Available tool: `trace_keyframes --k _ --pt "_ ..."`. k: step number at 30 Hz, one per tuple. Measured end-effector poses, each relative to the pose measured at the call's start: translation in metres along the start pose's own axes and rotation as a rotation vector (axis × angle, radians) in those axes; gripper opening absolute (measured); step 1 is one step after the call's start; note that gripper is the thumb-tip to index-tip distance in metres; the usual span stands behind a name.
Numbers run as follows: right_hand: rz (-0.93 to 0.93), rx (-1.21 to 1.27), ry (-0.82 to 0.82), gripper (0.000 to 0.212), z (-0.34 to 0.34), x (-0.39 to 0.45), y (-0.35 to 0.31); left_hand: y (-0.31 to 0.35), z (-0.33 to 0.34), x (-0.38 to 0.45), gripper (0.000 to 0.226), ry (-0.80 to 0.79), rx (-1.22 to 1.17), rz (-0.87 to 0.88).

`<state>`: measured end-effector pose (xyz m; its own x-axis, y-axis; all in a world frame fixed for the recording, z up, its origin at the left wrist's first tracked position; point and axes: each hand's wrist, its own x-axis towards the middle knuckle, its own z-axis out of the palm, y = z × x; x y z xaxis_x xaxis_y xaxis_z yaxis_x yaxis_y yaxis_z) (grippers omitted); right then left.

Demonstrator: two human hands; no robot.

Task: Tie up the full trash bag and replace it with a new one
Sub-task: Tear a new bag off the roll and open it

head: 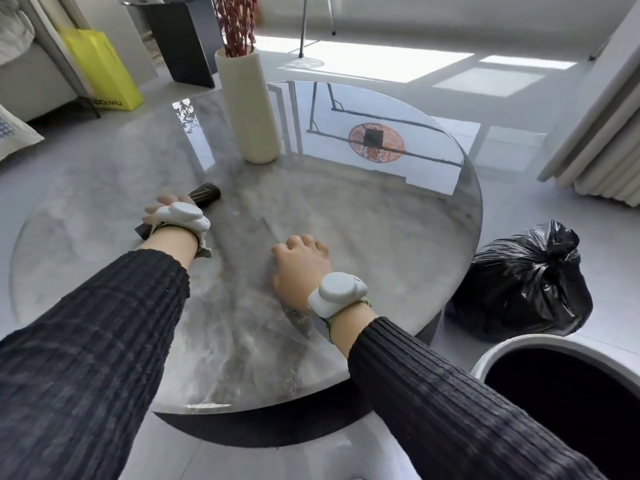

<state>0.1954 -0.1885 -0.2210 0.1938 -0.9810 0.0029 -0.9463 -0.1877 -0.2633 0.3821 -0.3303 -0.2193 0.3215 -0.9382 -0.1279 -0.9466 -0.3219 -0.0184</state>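
Landmark for all positions: the round marble-topped table [346, 216].

Left hand [166, 209]: over the table's left half, wrapped around a dark roll of trash bags [205, 195] that lies on the tabletop. The fingers curl over the roll; its ridged far end sticks out past the hand, and a dark corner shows on the near side of the wrist. A white wrist device [183, 216] covers the back of the hand, so the exact finger placement cannot be told.

Right hand [300, 263]: near the table's centre, towards the near edge, palm down on the marble. Fingers loosely bent and slightly apart, holding nothing. A second white wrist device [337, 293] sits on this wrist. Both forearms wear dark ribbed sleeves [104, 334].

Full trash bag [523, 285]: black, knotted at the top, standing on the floor just beside the table's right edge.

Trash bin [540, 344]: white-rimmed, dark inside, on the floor to the near right of the table, just in front of the tied bag. Whether a liner is fitted cannot be told.

Other items: 1 cream vase [249, 109] with red dried stems [235, 22] stands upright on the table's far side. A yellow bag [104, 71] stands on the floor beyond the table's far left.
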Motion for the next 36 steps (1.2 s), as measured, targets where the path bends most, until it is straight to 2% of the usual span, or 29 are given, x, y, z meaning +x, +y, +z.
trace_keyframes --k 2,5,8,12,16,20,22,24,27,31,33,36 --pt "0.0 -0.005 0.002 0.036 0.002 0.002 -0.002 0.0 -0.001 -0.003 0.017 0.01 0.055 0.055" --pt "-0.005 -0.015 0.009 0.036 0.002 0.002 -0.001 0.015 -0.011 -0.022 0.043 0.025 0.132 0.095" --pt "0.025 0.013 0.015 0.039 0.0 -0.002 0.005 0.039 -0.019 -0.05 0.044 0.017 0.196 0.18" --pt "0.127 0.071 0.013 0.044 -0.009 -0.015 0.024 0.077 -0.021 -0.091 0.038 -0.029 0.188 0.393" --pt "0.294 0.173 0.083 0.045 -0.024 -0.05 0.064 0.117 -0.02 -0.144 0.034 -0.046 0.154 0.629" --pt "0.509 0.301 0.249 0.04 -0.047 -0.108 0.119 0.175 -0.027 -0.226 0.026 0.035 0.065 0.888" --pt "0.58 0.389 0.34 0.03 -0.056 -0.141 0.146 0.205 -0.034 -0.27 0.022 0.028 0.01 1.011" --pt "0.626 0.564 0.453 0.023 -0.063 -0.178 0.166 0.237 -0.036 -0.309 0.021 0.039 -0.006 1.155" --pt "0.708 0.847 0.575 0.026 -0.066 -0.215 0.178 0.261 -0.031 -0.344 0.02 0.078 -0.04 1.305" --pt "0.806 1.208 0.704 0.018 -0.055 -0.254 0.199 0.278 -0.01 -0.371 0.02 -0.078 -0.259 1.361" --pt "0.797 1.356 0.728 0.017 -0.049 -0.265 0.203 0.276 -0.001 -0.375 0.015 -0.184 -0.38 1.353" --pt "0.766 1.556 0.714 0.02 -0.042 -0.278 0.206 0.274 0.01 -0.373 0.013 -0.475 -0.506 1.344"
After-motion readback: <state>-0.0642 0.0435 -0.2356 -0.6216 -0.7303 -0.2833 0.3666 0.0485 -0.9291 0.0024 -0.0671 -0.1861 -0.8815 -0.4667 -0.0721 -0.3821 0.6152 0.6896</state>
